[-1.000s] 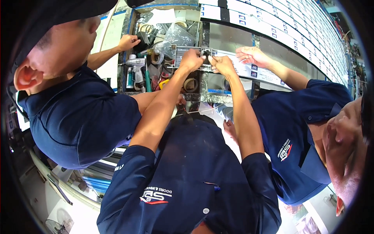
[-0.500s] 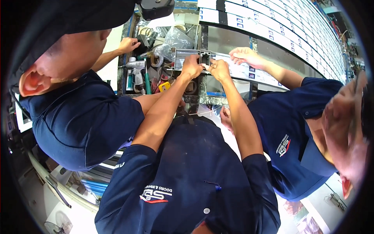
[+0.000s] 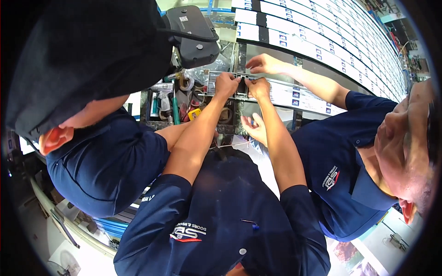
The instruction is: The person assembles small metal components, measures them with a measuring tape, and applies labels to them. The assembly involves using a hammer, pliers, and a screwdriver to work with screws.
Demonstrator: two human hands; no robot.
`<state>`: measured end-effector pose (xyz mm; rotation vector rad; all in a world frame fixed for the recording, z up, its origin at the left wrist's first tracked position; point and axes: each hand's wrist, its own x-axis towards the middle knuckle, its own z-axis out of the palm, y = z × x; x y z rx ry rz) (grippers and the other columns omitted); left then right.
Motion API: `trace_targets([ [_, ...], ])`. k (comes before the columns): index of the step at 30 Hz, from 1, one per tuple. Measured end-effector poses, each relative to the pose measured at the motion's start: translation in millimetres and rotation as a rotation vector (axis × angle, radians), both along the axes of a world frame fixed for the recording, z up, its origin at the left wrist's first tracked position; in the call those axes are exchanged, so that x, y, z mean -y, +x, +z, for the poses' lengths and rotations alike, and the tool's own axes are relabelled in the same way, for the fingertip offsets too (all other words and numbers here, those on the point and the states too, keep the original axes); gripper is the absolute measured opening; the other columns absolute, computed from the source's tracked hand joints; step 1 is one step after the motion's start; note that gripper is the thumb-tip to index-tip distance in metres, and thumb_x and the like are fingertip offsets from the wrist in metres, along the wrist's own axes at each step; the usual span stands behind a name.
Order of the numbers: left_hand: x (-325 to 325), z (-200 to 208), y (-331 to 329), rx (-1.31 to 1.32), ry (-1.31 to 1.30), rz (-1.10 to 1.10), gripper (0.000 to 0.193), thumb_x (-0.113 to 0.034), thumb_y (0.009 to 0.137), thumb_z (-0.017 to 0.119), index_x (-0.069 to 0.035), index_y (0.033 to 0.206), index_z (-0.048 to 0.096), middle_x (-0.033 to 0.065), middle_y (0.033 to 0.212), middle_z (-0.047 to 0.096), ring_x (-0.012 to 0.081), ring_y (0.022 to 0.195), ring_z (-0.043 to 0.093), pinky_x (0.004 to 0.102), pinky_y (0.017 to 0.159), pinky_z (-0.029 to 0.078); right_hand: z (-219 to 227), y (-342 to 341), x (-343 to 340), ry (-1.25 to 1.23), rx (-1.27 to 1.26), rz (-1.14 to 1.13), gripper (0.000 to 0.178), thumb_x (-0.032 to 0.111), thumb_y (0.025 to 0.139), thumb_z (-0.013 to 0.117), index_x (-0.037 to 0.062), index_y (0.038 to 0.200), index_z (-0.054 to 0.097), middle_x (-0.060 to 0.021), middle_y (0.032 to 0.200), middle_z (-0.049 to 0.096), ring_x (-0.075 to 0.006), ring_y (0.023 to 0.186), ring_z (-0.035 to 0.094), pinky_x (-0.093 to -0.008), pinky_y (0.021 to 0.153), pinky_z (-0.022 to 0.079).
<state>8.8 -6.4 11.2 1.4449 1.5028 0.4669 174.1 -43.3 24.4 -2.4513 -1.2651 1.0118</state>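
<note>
I can see the person's left grip point(image 3: 225, 86) and right grip point(image 3: 259, 88) close together, with a small dark piece point(image 3: 241, 87) between them, over the speckled surface point(image 3: 240, 118). The fingers are bent near its two sides, but I can't tell if either grip is squeezing it. A long white bar point(image 3: 284, 94) reaches out to the right. A helper's hand point(image 3: 267, 64) is just past the right grip. To the left sit a green tool point(image 3: 175, 109) and a yellow thing point(image 3: 194, 113).
</note>
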Motion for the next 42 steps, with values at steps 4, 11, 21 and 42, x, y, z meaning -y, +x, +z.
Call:
trace_targets([
  [4, -2.7, -2.8, -9.3, -0.012, -0.060, -0.080, 0.037, -0.037, 0.086, 0.084, 0.000, 0.088, 0.080, 0.0215, 0.085, 0.077, 0.0369, 0.081, 0.076, 0.0456, 0.076, 0.058, 0.0, 8.4, 7.6, -0.022, -0.390, -0.104, 0.039, 0.035, 0.093, 0.082, -0.0036, 0.088, 0.081, -0.0102, 0.075, 0.075, -0.0179, 0.061, 0.072, -0.0318, 0.063, 0.061],
  [11, 8.7, -1.9, -21.5, 0.081, 0.004, -0.223, 0.041, -0.015, 0.080, 0.089, 0.005, 0.112, 0.072, 0.0161, 0.101, 0.079, 0.0248, 0.092, 0.076, 0.0376, 0.085, 0.059, 12.2, 8.2, 22.8, 0.038, -0.321, -0.036, 0.041, 0.027, 0.083, 0.091, -0.0046, 0.106, 0.080, -0.0161, 0.094, 0.081, -0.0233, 0.084, 0.077, -0.0372, 0.078, 0.060],
  [21, 6.7, 2.8, -19.8, 0.080, -0.084, -0.319, 0.042, -0.010, 0.079, 0.090, 0.005, 0.115, 0.072, 0.0152, 0.102, 0.079, 0.0225, 0.095, 0.074, 0.0376, 0.084, 0.058, 8.3, 21.3, 34.7, -0.015, -0.345, 0.053, 0.048, 0.033, 0.081, 0.092, -0.0014, 0.113, 0.080, -0.0173, 0.101, 0.081, -0.0243, 0.087, 0.075, -0.0371, 0.083, 0.059],
  [42, 58.9, 45.3, -19.7, 0.239, 0.251, -0.081, 0.056, -0.008, 0.081, 0.086, 0.000, 0.133, 0.067, 0.0181, 0.118, 0.077, 0.0318, 0.107, 0.075, 0.0399, 0.094, 0.058, -6.7, 53.0, 36.6, 0.123, -0.295, 0.033, 0.026, 0.016, 0.088, 0.079, 0.0001, 0.109, 0.081, -0.0174, 0.096, 0.080, -0.0230, 0.088, 0.074, -0.0382, 0.080, 0.056],
])
